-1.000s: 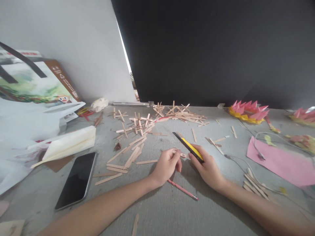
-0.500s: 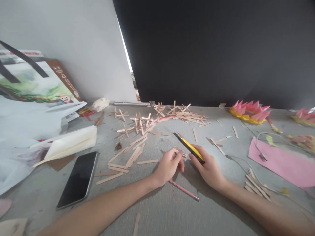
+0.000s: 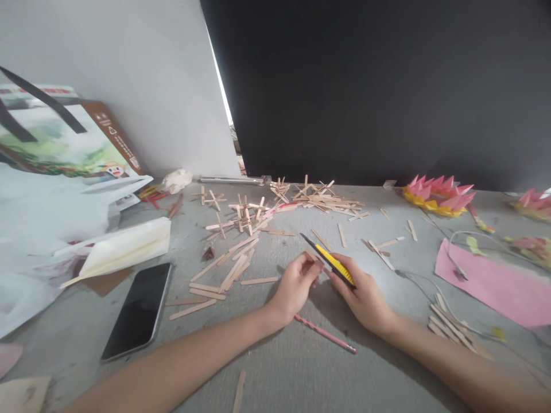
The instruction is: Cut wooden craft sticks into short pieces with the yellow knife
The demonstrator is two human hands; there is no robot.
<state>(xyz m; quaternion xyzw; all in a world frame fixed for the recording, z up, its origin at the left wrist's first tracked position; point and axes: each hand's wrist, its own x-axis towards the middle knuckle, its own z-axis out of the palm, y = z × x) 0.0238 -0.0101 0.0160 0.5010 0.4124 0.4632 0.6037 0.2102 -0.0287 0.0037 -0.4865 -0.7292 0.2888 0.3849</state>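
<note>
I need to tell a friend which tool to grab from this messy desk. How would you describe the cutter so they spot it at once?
Start at the grey table in front of the big black board. At its middle two hands meet; the right hand grips a utility knife, slanting up and left past the left hand. Its yellow-and-black body sets it apart from the pale wooden craft sticks and the pink pencil.

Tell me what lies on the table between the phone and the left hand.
Head view: loose wooden sticks lie between phone and left hand.
</note>
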